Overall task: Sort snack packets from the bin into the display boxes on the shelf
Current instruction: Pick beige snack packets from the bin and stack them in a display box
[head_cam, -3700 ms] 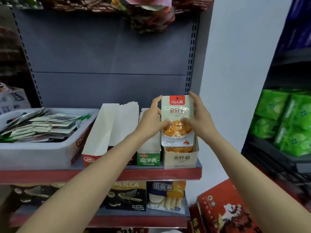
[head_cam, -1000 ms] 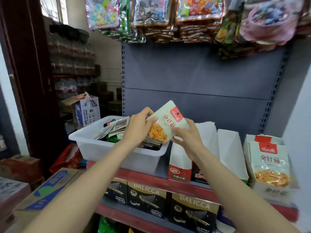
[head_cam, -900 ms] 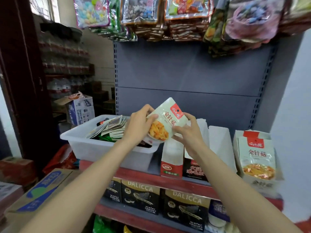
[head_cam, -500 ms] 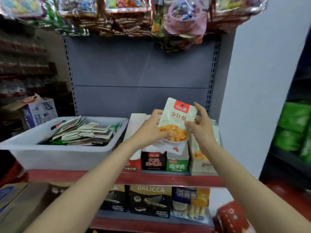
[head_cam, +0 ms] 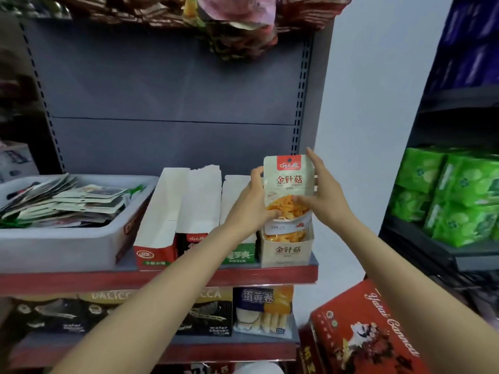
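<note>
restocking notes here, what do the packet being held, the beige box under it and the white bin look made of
Packet: likely glossy plastic film, with a sheen and a clear window showing orange contents. Beige display box: seemingly matte printed cardboard, with folded walls. White bin: probably moulded plastic, smooth with a rounded rim.

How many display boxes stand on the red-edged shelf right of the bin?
4, side by side: the red-fronted box nearest the bin, a black-fronted box, a green-fronted box partly behind the left hand, and the beige mushroom box at the shelf's end.
</note>
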A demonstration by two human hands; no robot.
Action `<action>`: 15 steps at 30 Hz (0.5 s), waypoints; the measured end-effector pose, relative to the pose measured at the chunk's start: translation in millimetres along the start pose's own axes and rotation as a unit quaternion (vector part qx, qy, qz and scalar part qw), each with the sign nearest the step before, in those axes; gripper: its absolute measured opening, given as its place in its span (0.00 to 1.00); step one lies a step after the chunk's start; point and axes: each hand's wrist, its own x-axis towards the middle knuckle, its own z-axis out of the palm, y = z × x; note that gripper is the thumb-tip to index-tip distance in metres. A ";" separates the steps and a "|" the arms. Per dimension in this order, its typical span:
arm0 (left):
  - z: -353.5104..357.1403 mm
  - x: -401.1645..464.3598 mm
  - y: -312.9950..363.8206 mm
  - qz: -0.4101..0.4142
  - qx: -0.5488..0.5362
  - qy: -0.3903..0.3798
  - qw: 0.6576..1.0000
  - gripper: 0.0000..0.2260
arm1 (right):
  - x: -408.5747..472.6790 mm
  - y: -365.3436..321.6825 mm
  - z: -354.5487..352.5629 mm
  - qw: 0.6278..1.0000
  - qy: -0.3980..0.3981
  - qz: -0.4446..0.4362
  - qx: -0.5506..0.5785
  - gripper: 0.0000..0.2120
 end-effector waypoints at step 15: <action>0.5 -2.0 -9.7 0.069 0.315 -0.028 0.946 0.39 | -19.3 26.5 19.2 0.970 -0.049 0.036 -0.235 0.42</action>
